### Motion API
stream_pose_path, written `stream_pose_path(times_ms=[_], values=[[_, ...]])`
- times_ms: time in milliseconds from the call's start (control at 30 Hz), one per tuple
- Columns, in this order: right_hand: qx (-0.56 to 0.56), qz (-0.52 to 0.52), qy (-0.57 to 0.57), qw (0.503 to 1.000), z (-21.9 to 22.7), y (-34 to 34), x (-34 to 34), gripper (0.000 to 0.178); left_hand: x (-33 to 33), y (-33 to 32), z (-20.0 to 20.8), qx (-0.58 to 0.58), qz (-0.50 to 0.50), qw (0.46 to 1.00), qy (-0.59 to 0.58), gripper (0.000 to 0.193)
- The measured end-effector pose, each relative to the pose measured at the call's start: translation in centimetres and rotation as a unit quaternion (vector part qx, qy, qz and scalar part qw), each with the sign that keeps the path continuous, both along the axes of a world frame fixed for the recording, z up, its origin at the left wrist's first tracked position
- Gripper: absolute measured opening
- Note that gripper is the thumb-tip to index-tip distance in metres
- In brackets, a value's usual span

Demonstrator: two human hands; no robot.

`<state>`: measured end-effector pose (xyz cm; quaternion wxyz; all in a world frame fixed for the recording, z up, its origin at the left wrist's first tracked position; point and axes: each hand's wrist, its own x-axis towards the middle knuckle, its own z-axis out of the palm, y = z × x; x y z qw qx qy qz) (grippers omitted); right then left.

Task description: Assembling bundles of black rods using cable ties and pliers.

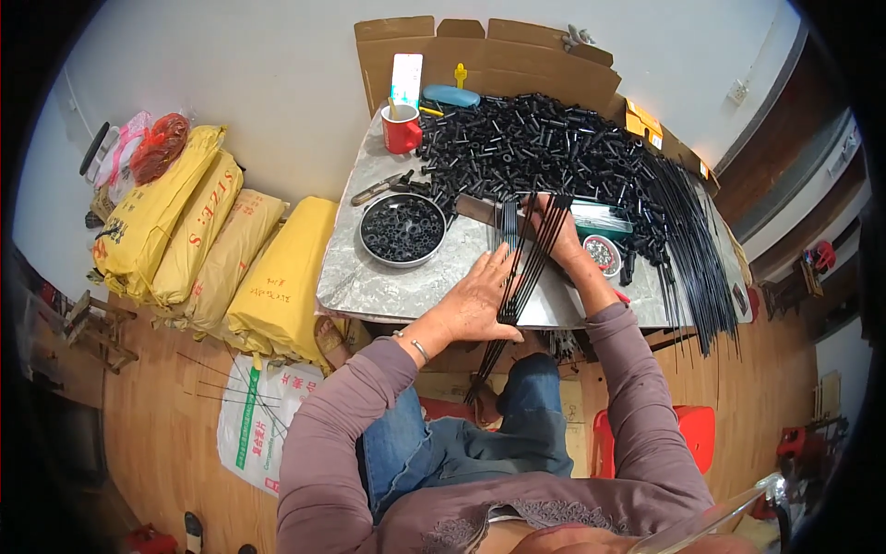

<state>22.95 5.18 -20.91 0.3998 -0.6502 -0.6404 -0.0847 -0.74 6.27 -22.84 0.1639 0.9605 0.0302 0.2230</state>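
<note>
A mauve sleeve (369, 434) and blue jeans (480, 443) fill the lower middle, nearest the lens, with a red stool (697, 434) just to the right. Both forearms reach up to the desk (369, 277), a grey marbled top. The left hand (475, 300) lies at the desk's near edge, fingers spread flat against a bundle of thin black rods (526, 268) — its grip is open, pressing rather than pinching. The right hand (558, 231) sits further up the same bundle, its grip curled round the rods near their top ends, which fan out slightly. The rods run slantwise from the right hand down past the left hand and over the desk edge toward the knees.

Just left of the hands stands a round metal pan (403, 229) filled with small black rings. Behind it, a red mug (401, 129) and a big heap of black tubes (544, 148). More long rods (692, 249) lie along the right side of the desk — well apart from the hands. Cardboard (480, 55) backs the desk. On the wooden floor to the left, yellow sacks (212, 249) lean together
</note>
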Motion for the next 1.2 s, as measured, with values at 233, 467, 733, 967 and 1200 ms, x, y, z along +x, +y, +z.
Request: stream_pose_path(times_ms=[233, 467, 733, 967, 1200], values=[[0.444, -0.048, 0.314, 0.838, 14.3, -4.0, 2.6, 0.016, 0.4, -0.2, -0.3, 0.010, 0.027, 1.000, 0.005, 0.099], [0.130, 0.032, 0.077, 0.988, 5.4, 0.2, -0.8, 0.020, -0.1, 0.3, -0.5, 0.009, 0.014, 1.000, 0.003, 0.095], [0.049, 0.090, -0.124, 0.987, -0.6, 1.9, -1.2, 0.022, 0.5, 0.2, 0.7, 0.023, 0.011, 1.000, 0.007, 0.098], [0.269, -0.193, 0.099, 0.939, 9.6, -4.4, 5.6, 0.015, 0.3, 1.2, 0.3, -0.010, 0.002, 0.998, 0.055, 0.104], [-0.226, -0.226, -0.050, 0.946, 4.2, -6.3, 10.0, 0.019, -0.7, 0.9, 0.8, -0.011, -0.016, 1.000, -0.009, 0.095]])
